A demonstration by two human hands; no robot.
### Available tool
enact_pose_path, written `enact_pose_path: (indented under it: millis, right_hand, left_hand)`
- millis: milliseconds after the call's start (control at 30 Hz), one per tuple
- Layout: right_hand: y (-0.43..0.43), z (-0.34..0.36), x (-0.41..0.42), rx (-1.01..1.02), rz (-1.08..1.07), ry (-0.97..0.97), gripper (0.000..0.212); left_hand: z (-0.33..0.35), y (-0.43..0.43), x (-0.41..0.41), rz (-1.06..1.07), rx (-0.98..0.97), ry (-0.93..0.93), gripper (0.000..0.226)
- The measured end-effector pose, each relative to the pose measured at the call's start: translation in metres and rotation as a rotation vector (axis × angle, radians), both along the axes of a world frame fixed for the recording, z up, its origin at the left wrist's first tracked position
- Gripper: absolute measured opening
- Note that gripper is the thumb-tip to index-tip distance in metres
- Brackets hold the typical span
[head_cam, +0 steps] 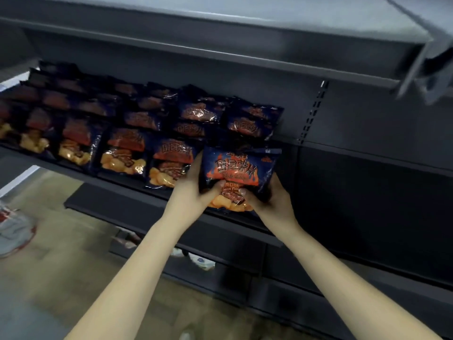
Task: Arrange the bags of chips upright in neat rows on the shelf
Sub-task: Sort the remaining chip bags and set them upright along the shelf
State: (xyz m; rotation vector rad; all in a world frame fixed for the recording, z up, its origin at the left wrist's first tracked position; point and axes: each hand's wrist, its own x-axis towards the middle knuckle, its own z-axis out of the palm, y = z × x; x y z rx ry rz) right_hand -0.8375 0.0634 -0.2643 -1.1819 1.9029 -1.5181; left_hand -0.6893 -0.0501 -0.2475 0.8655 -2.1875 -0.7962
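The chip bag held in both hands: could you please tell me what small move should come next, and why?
Probably lower the chip bag onto the shelf and square it beside the last front-row bag. The left hand and right hand grip it near upright at that row's right end, at the shelf's front edge.

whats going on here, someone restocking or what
A person is stocking a dark shelf with chips. The left hand and right hand together hold one dark blue bag of chips upright at the right end of the front row. Rows of matching bags already stand to its left and behind.
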Motion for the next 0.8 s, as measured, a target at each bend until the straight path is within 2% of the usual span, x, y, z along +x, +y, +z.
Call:
enact_pose_path:
  millis: [67, 167, 333, 533, 567, 667, 733, 800]
  right_hand:
    - [-0.007, -0.008, 0.011, -0.014, -0.041, 0.025, 0.061]
    - [-0.018, -0.017, 0.019, -0.047, -0.112, 0.071, 0.067]
    - [-0.031, -0.024, 0.023, -0.024, -0.172, 0.165, 0.072]
    - [-0.036, -0.027, 0.019, 0.066, -0.324, 0.342, 0.111]
    - [-0.035, -0.026, 0.019, 0.066, -0.358, 0.443, 0.109]
    - [-0.031, -0.034, 0.014, 0.098, -0.338, 0.841, 0.084]
    - [-0.030, -0.040, 0.012, 0.164, -0.248, 0.986, 0.068]
    - [-0.029, -0.043, 0.011, 0.235, -0.167, 1.050, 0.059]
  left_hand:
    - [-0.005, -0.005, 0.007, 0.029, -0.184, -0.089, 0.080]
    - [-0.013, -0.014, 0.010, 0.070, -0.381, -0.226, 0.077]
    - [-0.024, -0.033, 0.015, 0.010, -0.506, -0.391, 0.080]
    - [-0.047, -0.048, 0.018, 0.007, -0.535, -0.545, 0.077]
    - [-0.050, -0.050, 0.017, 0.016, -0.522, -0.544, 0.076]
    - [-0.056, -0.051, 0.016, 0.044, -0.527, -0.512, 0.075]
    - [-0.058, -0.051, 0.017, 0.057, -0.548, -0.502, 0.073]
    - [-0.061, -0.053, 0.018, 0.061, -0.552, -0.510, 0.071]
